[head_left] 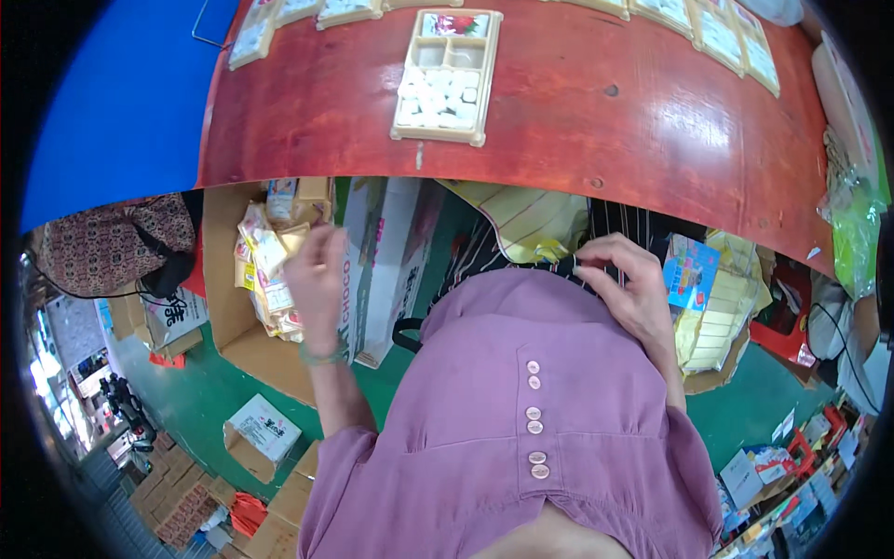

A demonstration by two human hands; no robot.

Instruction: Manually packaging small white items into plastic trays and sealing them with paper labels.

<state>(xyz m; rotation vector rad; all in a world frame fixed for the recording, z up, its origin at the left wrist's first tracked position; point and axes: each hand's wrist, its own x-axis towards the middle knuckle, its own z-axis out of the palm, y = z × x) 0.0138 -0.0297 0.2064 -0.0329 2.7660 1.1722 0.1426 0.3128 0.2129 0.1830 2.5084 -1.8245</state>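
My left hand (318, 279) is raised over the edge of an open cardboard box (270, 363) of small packets (268, 256). Its fingers are bent and smeared, so what they hold, if anything, does not show. Close to my lap, my right hand (633, 284) has curved fingers with a gap between thumb and forefinger and nothing visible in it. Beside it hangs yellow striped sheeting (535, 219). On the red table ahead stands a beige compartment tray (399, 133), filled with white pieces (436, 98) in its near section and a printed picture card (453, 25) at its far end.
More filled trays (722, 48) line the table's far side. The red table's (577, 121) front edge overhangs my hands. A blue surface (121, 102) adjoins it at left. Tall cartons (386, 270) stand beneath, and a box with yellow sheets (717, 326) sits at right.
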